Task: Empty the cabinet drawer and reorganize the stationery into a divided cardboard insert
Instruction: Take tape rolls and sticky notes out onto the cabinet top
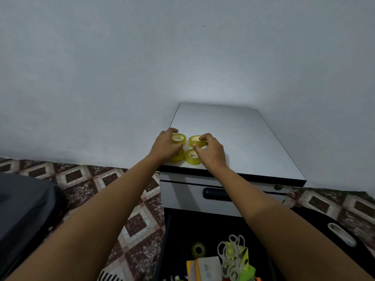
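Nearest, the open drawer holds scissors, one yellow tape roll and some pads, so emptying looks unfinished; no insert shows. On the cabinet top four yellow rolls sit in a square. The left hand curls round the far-left roll; the right hand pinches the far-right roll. Both wrists cross the near rolls, close to the front edge: a careless pull back could knock them off
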Available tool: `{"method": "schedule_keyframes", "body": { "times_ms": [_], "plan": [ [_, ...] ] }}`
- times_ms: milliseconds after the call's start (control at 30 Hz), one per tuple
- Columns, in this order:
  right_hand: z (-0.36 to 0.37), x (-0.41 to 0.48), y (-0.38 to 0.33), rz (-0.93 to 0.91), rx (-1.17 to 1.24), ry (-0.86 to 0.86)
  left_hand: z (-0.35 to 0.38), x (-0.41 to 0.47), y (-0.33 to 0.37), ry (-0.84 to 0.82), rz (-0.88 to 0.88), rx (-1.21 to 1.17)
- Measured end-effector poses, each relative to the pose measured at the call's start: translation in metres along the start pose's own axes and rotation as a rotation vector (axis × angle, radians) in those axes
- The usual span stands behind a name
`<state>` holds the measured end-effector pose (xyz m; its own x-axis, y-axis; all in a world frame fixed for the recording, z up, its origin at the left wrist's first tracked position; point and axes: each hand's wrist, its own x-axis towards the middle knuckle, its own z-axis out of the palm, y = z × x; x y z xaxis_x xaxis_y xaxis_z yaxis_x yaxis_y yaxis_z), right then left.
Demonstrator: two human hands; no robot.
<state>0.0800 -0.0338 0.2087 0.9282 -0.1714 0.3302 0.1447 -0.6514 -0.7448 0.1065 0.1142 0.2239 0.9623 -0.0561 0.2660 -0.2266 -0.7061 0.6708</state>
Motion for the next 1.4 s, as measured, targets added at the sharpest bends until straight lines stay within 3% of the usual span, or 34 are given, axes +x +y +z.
{"method": "schedule_keyframes", "body": {
  "times_ms": [600,767,1033,1200,1400],
  "plan": [
    [0.007,0.017,0.008,0.048,-0.159,-0.096,0.000,0.020,-0.006,-0.145,0.007,0.138],
    [0.001,0.016,0.006,0.008,-0.078,-0.066,-0.003,0.012,-0.005,-0.025,0.045,0.103],
    [-0.025,-0.009,0.006,-0.148,-0.037,-0.030,-0.008,-0.036,0.010,0.189,0.203,-0.037],
    [-0.039,-0.053,0.011,-0.261,-0.016,-0.022,0.009,-0.083,0.012,0.143,0.310,-0.050],
    [-0.042,-0.125,0.040,-0.255,-0.052,-0.078,0.040,-0.146,-0.003,0.039,0.365,-0.052]
  ]
}}
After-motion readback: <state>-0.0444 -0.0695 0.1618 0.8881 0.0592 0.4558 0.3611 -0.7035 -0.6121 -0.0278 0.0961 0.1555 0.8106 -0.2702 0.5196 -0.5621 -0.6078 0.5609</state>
